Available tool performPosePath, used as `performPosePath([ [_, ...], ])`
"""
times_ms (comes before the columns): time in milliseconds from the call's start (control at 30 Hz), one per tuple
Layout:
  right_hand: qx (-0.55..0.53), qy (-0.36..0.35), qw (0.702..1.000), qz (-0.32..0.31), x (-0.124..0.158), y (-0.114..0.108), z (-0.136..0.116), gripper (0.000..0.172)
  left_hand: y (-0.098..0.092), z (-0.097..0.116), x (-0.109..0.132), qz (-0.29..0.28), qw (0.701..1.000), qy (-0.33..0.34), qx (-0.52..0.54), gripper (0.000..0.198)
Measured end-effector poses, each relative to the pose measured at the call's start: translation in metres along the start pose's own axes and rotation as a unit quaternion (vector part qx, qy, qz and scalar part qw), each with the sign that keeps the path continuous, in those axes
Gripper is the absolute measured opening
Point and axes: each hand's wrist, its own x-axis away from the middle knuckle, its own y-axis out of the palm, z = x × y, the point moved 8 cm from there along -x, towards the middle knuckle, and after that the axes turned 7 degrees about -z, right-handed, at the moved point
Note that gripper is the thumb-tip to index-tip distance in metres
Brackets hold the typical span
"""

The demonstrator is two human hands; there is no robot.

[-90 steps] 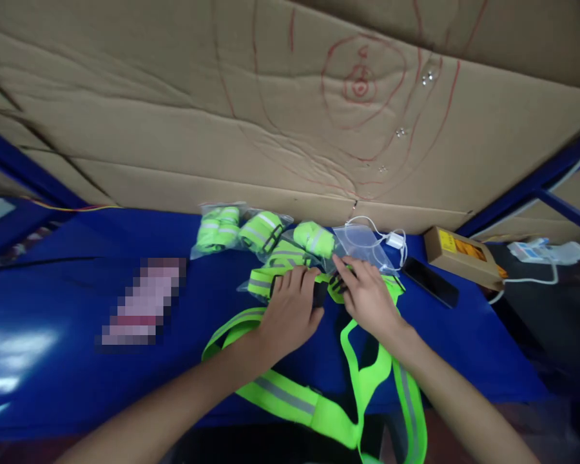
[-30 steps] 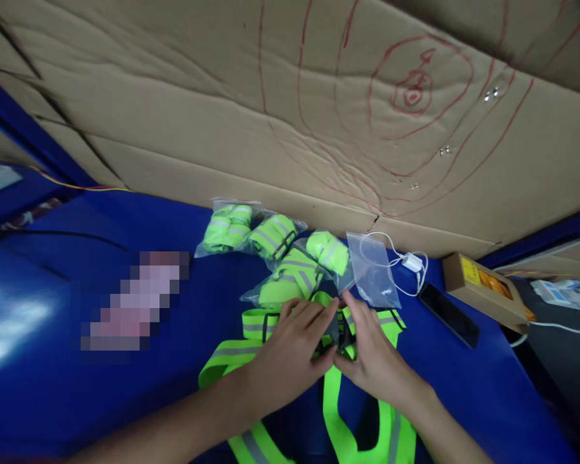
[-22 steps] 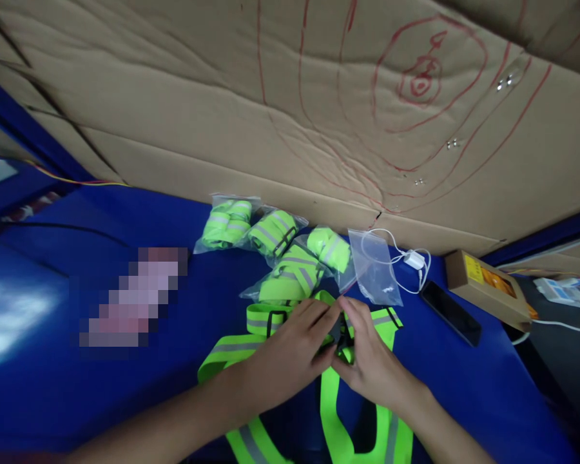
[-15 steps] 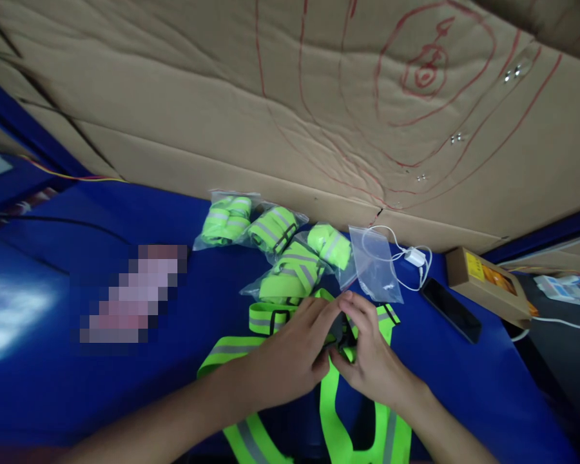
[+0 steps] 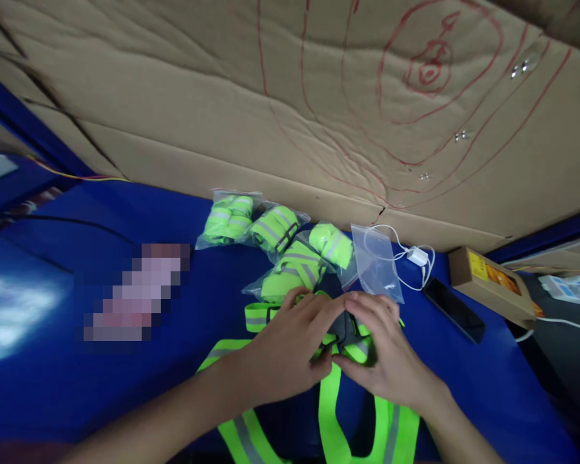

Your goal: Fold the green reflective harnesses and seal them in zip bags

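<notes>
A neon-green reflective strap harness (image 5: 332, 412) with grey stripes lies at the front of the blue table. My left hand (image 5: 290, 348) and my right hand (image 5: 386, 348) meet over its upper part, index fingertips close together. Between them shows a black buckle (image 5: 344, 327), which the fingers of both hands grip at its edges. Part of the buckle is hidden behind the fingers. Just beyond my hands are clear bags of rolled green straps, among them one bag (image 5: 292, 270) nearest my left hand.
A flat clear bag (image 5: 377, 263), a white cable with charger (image 5: 417, 256), a black phone (image 5: 454, 310) and a cardboard box (image 5: 493, 287) lie at the right. A blurred pinkish item (image 5: 138, 293) is at the left. Behind stands a cardboard wall (image 5: 198, 96).
My right hand has moved slightly right and its fingers have spread a little, so more of the black buckle shows. My left hand has barely shifted.
</notes>
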Motion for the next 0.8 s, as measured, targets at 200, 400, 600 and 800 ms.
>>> performPosePath([
  [200,-0.064,0.040,0.993,0.094,0.002,-0.037,0.021,0.025,-0.013,0.005,0.002,-0.024,0.999,0.021,0.014,0.079],
  [400,-0.348,0.144,0.925,0.047,0.006,-0.007,0.043,0.038,-0.027,0.013,0.004,-0.031,0.994,0.030,0.104,0.081],
  [600,-0.425,0.077,0.901,-0.042,0.011,-0.001,0.028,0.079,-0.029,0.003,0.004,-0.012,0.980,-0.008,0.196,0.079],
  [800,-0.499,0.087,0.847,-0.160,0.002,0.026,-0.004,0.038,-0.027,-0.015,0.002,0.026,0.931,-0.062,0.358,0.069],
])
